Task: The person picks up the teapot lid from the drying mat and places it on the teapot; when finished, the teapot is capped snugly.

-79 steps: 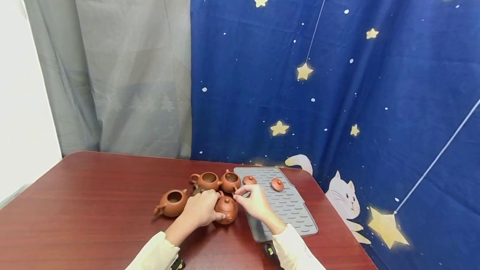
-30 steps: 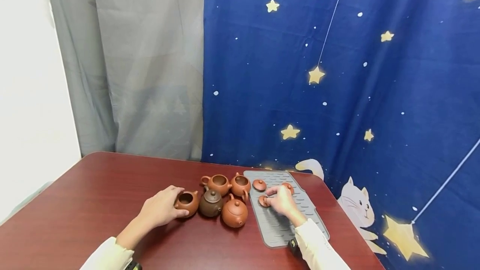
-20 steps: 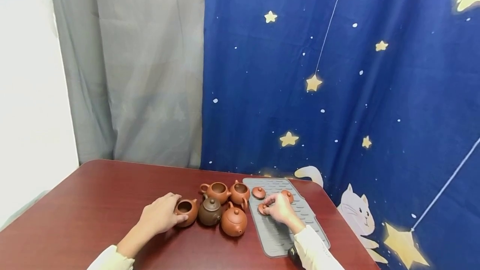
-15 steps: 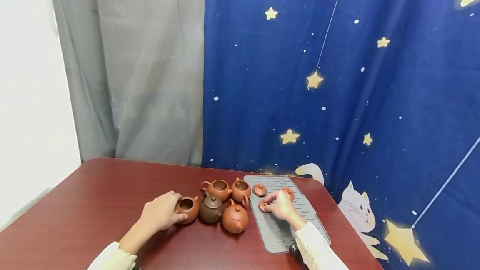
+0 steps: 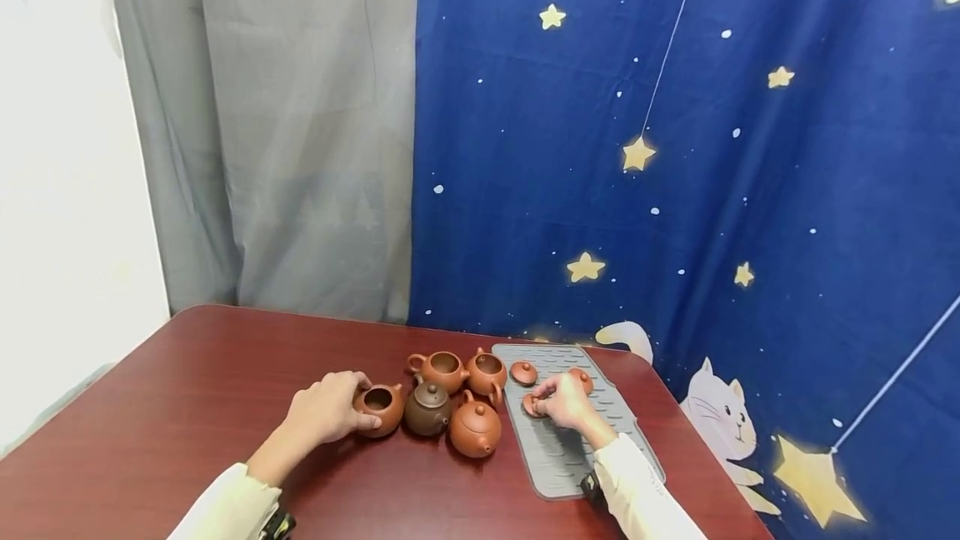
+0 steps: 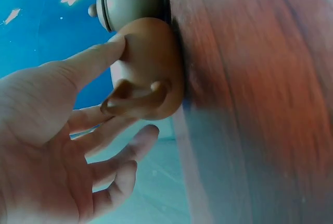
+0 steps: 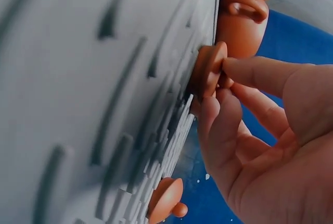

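My left hand grips a lidless reddish-brown teapot at the left end of the group. In the left wrist view the thumb presses one side of this teapot, near its handle, and fingers pass behind it. My right hand pinches a small round teapot lid at the left side of the grey mat. The right wrist view has that lid close against the mat, thumb and fingertips at its rim and knob.
Beside the left hand's teapot stand a dark brown lidded teapot and a reddish lidded teapot. Two lidless teapots, one with a side handle and one nearer the mat, stand behind. Two more lids, left and right, lie on the mat.
My left hand has left the reddish lidded teapot and moved left to the lidless one. My right hand has gone from beside the teapots to the lid on the mat. Recent frames barely differ.
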### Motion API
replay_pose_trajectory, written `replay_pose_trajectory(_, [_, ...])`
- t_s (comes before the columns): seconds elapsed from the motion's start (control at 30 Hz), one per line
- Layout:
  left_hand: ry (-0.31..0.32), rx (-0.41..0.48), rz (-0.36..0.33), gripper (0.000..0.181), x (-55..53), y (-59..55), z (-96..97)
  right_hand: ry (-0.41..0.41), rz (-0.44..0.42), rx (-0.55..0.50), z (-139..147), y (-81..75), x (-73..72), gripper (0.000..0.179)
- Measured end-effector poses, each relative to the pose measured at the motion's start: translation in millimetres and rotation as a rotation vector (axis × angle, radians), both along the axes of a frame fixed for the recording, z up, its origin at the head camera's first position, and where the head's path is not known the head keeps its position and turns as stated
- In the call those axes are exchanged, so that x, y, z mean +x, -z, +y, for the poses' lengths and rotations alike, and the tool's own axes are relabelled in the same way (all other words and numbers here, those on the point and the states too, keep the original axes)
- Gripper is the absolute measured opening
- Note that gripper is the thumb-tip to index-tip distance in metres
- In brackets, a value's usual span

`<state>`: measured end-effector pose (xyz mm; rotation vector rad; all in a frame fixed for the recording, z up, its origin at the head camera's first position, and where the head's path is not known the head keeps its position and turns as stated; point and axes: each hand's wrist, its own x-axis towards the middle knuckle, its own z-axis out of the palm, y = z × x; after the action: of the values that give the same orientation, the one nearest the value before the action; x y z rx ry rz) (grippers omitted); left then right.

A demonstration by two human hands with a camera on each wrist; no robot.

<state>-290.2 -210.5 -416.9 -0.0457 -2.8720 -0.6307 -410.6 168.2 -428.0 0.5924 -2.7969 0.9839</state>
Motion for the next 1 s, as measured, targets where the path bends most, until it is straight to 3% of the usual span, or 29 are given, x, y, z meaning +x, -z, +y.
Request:
replay_pose_trajectory(0.4, [-0.012,0.046,-0.014,0.058,-0.4,3.2,-0.9,-0.011,0.021,-0.034,1.3,6.2,-2.9,0.008])
replay_pose_trajectory(0.77, [-0.031,0.051,-0.009,0.058,-1.1,2.4,-0.2,0.042,0.074,-0.114,-11.7,-6.6,4.6,0.006])
replay_pose_trajectory(1.0, [-0.055,0.056,-0.007,0.058,-0.8,2.7,1.0,-0.028,0.081,-0.161,-26.5,-15.6,11.7,0.005])
